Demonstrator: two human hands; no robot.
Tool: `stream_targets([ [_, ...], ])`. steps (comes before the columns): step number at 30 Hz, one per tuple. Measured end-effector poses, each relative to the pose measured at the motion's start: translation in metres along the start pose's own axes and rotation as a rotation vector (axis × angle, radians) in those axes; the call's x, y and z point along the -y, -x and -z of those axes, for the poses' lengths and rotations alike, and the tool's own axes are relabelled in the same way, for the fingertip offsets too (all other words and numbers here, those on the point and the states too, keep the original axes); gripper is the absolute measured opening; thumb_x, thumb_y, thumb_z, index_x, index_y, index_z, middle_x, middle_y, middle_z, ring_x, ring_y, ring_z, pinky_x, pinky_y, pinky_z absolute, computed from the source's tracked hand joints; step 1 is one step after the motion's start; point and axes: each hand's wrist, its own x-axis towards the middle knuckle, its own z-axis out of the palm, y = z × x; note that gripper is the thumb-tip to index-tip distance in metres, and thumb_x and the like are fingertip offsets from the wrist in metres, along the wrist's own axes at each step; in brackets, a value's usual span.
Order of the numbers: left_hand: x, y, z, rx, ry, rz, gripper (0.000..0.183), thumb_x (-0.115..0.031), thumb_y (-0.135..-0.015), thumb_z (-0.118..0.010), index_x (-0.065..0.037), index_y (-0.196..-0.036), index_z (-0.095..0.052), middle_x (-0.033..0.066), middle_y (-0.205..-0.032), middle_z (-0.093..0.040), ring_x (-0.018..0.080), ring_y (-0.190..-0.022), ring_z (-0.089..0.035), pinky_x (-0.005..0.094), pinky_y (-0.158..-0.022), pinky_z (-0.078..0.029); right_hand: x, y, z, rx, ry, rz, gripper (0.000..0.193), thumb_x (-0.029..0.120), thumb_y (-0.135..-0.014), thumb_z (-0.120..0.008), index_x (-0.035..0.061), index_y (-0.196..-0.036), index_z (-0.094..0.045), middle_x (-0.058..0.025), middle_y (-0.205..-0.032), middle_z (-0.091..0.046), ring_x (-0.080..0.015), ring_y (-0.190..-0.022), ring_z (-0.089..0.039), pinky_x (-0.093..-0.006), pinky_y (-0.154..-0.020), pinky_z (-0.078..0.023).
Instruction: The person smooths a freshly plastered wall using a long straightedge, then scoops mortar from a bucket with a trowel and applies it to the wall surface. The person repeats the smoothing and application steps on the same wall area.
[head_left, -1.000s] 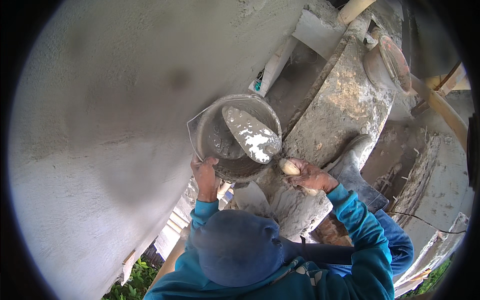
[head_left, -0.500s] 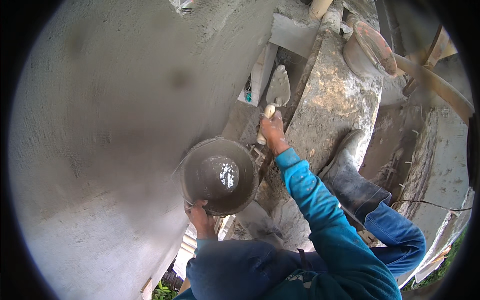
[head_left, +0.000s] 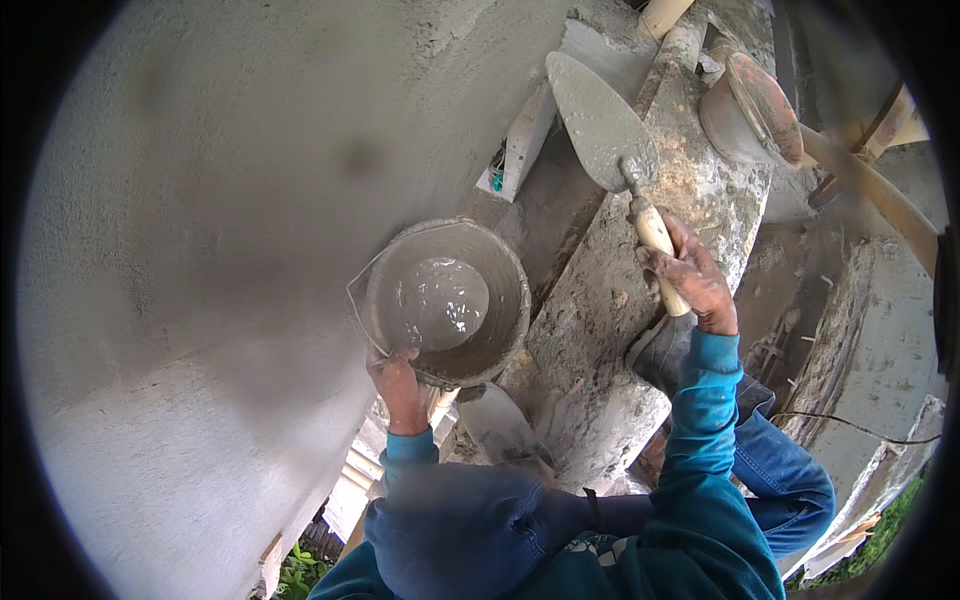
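Note:
My left hand [head_left: 400, 388] grips the near rim of a round bucket [head_left: 515, 300], thumb over the edge. Wet grey mortar [head_left: 440, 303] lies shiny at the bucket's bottom, and a thin wire handle [head_left: 356, 300] hangs off its left side. In my right hand [head_left: 697, 275] is the pale wooden handle of a trowel [head_left: 603, 122]. Its leaf-shaped blade, coated in a grey film, points up and to the left, above the ledge and apart from the bucket. The fingers of the right hand are closed round the handle.
A grey plastered wall [head_left: 220, 220] fills the left side. A rough concrete ledge [head_left: 590, 310] runs diagonally beside my boots [head_left: 500, 425]. At the upper right another stained bucket [head_left: 745, 110] lies tilted near a curved wooden pole [head_left: 880, 185]. Greenery [head_left: 300, 572] shows far below.
My right hand has moved right and toward me, raising the trowel from the gap beside the ledge; its blade now shows larger. The bucket has tipped slightly and shifted up in view.

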Motion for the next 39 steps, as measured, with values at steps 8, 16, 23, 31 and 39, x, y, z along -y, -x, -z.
stream_targets([
  [8,-0.012,0.001,-0.053,0.155,-0.143,-0.169,0.050,0.003,-0.068,-0.049,0.002,-0.116,-0.062,0.0007,-0.093,-0.062,0.0092,-0.078,-0.053,0.0226,-0.071,-0.043,-0.057,0.021,-0.054,0.338,1.064,0.152,0.040,0.021,-0.082,-0.069,-0.0006,-0.113,-0.057,-0.0207,-0.087,-0.063,-0.0368,-0.079,-0.061,-0.0409,-0.072,-0.049],
  [16,-0.011,0.000,-0.019,0.193,-0.127,-0.167,0.046,0.003,-0.067,-0.050,0.005,-0.112,-0.061,0.0019,-0.092,-0.062,0.0104,-0.075,-0.053,0.0225,-0.070,-0.044,-0.073,-0.042,-0.070,0.893,0.661,-0.446,0.050,0.027,-0.080,-0.072,0.0020,-0.121,-0.059,-0.0080,-0.076,-0.065,-0.0169,-0.060,-0.061,-0.0296,-0.056,-0.050],
  [23,-0.008,0.006,-0.004,0.043,0.026,-0.014,0.046,0.004,-0.065,-0.049,0.006,-0.110,-0.058,0.0041,-0.087,-0.059,0.0152,-0.076,-0.056,0.0254,-0.071,-0.046,-0.117,0.009,-0.082,0.842,0.190,-0.474,0.049,0.032,-0.083,-0.076,0.0073,-0.121,-0.058,0.0009,-0.081,-0.060,-0.0082,-0.064,-0.058,-0.0243,-0.055,-0.049],
  [31,0.014,0.010,0.013,-0.036,0.148,0.039,0.034,0.003,-0.063,-0.055,-0.002,-0.096,-0.059,0.0049,-0.087,-0.058,0.0189,-0.081,-0.056,0.0306,-0.075,-0.046,-0.075,0.051,-0.057,0.399,-0.287,-0.451,0.047,0.016,-0.086,-0.070,0.0077,-0.128,-0.050,0.0006,-0.073,-0.054,-0.0094,-0.048,-0.052,-0.0231,-0.044,-0.047],
  [39,0.013,0.021,0.022,-0.107,0.039,0.060,0.042,0.003,-0.063,-0.054,-0.004,-0.104,-0.060,0.0055,-0.095,-0.060,0.0196,-0.084,-0.058,0.0319,-0.077,-0.047,-0.130,-0.066,-0.104,-0.468,0.361,0.007,0.038,0.019,-0.088,-0.063,-0.0013,-0.117,-0.053,-0.0112,-0.086,-0.063,-0.0196,-0.065,-0.062,-0.0346,-0.058,-0.051],
])
